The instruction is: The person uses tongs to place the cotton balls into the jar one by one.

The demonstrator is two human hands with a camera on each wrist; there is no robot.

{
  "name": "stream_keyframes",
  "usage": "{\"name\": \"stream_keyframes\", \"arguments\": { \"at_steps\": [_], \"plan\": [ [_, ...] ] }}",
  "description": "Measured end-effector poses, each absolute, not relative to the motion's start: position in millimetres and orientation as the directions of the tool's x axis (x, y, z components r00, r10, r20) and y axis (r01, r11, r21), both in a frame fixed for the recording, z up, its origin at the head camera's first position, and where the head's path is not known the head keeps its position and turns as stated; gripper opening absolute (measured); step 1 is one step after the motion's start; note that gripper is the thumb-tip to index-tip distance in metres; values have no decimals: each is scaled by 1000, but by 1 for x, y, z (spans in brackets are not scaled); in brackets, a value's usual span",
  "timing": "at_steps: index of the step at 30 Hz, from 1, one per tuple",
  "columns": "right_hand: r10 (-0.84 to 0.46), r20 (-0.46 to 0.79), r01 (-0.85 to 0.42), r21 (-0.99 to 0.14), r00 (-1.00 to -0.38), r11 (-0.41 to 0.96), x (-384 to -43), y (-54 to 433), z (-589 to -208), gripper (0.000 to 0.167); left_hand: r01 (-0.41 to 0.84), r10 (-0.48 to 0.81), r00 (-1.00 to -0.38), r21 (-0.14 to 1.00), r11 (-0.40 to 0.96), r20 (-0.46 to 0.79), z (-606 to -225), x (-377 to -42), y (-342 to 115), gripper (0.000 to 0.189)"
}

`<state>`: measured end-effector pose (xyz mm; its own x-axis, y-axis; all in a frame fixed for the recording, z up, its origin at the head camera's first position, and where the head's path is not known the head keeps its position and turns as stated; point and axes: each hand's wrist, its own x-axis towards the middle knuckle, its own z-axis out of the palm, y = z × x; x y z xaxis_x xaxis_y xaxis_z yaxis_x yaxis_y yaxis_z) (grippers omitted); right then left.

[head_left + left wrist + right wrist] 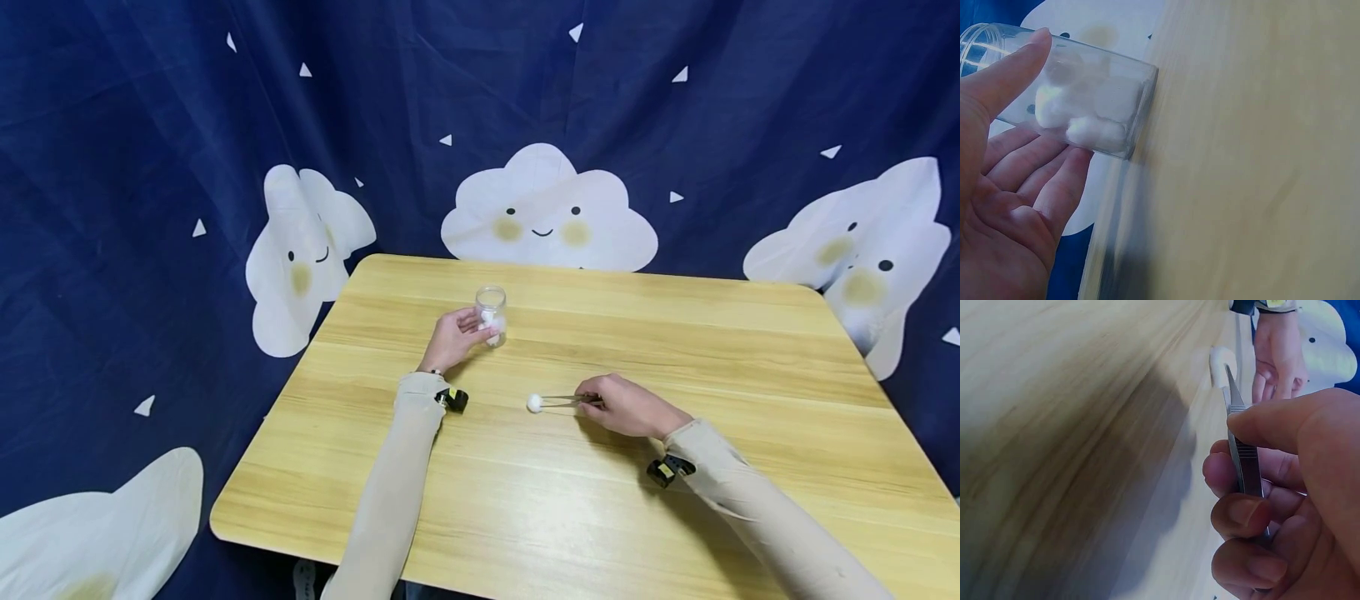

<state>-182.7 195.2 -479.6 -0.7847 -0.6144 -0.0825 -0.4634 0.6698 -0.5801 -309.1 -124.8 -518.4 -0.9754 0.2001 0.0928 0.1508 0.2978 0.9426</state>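
Upright on the table stands a clear jar [491, 300], its mouth uncovered, with several white cotton balls [1094, 106] in its lower part. My left hand [452, 337] holds the jar from the left, thumb on one side and fingers on the other. Metal tweezers [1246, 459] are pinched between the thumb and fingers of my right hand [626, 406], pointing left. At their tips is a single cotton ball [534, 403], close over the tabletop and to the front right of the jar.
The wood-grain table [675, 333] has rounded corners. Behind it and along the left hangs a dark blue curtain [375, 83] printed with white clouds and small triangles. A small black camera sits on each wrist, over beige sleeves [397, 475].
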Motion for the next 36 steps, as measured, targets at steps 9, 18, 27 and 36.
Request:
{"name": "stream_keyframes", "arguments": {
  "at_steps": [9, 18, 27, 36],
  "plan": [
    [-609, -45, -482, -565, -792, 669, -184, 192, -474, 8, 142, 196, -977, 944, 296, 86, -518, -309, -125, 65],
    [-630, -52, -510, -537, -775, 672, -186, 186, -476, 8, 135, 200, -977, 948, 288, 78, -516, -308, -125, 67],
    [-656, -6, -555, -527, -755, 644, -186, 187, -482, 9, 138, 206, -975, 948, 286, 79, -516, -310, -123, 65],
    [-663, -27, -539, -559, -748, 630, -187, 188, -483, 8, 130, 203, -977, 947, 294, 71, -518, -311, -124, 66]
  ]
}}
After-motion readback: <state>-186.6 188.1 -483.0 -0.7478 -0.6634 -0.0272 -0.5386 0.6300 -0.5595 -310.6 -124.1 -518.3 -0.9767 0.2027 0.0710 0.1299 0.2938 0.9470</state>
